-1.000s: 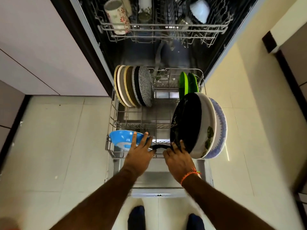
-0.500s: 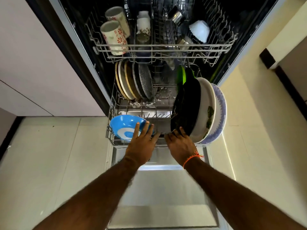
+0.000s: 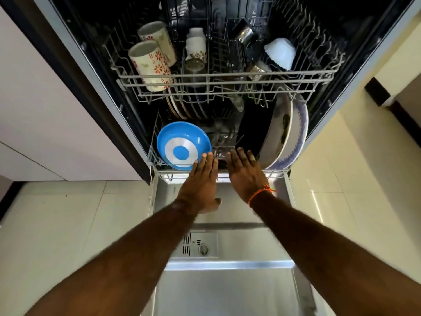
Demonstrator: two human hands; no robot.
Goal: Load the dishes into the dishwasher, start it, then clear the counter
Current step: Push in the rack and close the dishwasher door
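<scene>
Both hands flat against the front rail of the lower rack (image 3: 159, 164), fingers straight: left hand (image 3: 201, 179) and right hand (image 3: 245, 171) side by side near centre. Neither grip is closed on anything; this looks like a palm push, spread across 2 points so the rack rolls in square instead of skewing on its runners.

Lower rack is nearly home, front edge just over the hinge line of the open dishwasher door (image 3: 227, 288).

Load is arranged for spray access:
- blue bowl (image 3: 183, 144) tilted at front left, face angled inward so it drains
- large plates (image 3: 293, 133) on edge at right, held upright by the tines
- row of smaller plates (image 3: 182, 108) on edge further back, partly hidden under the upper rack (image 3: 216, 76)
- upper rack: 2 floral mugs (image 3: 152, 62), a white bowl (image 3: 280, 53) inverted, a steel cup (image 3: 245, 34); a dark pan likely sits left of the large plates, too shadowed to confirm

Left fingertips sit touching or just beside the blue bowl's rim; can't tell which.

Judgement: loading is done. Remaining: seat rack, lift door, start, clear surface. Detergent dispenser (image 3: 200, 245) on the door looks shut.
</scene>
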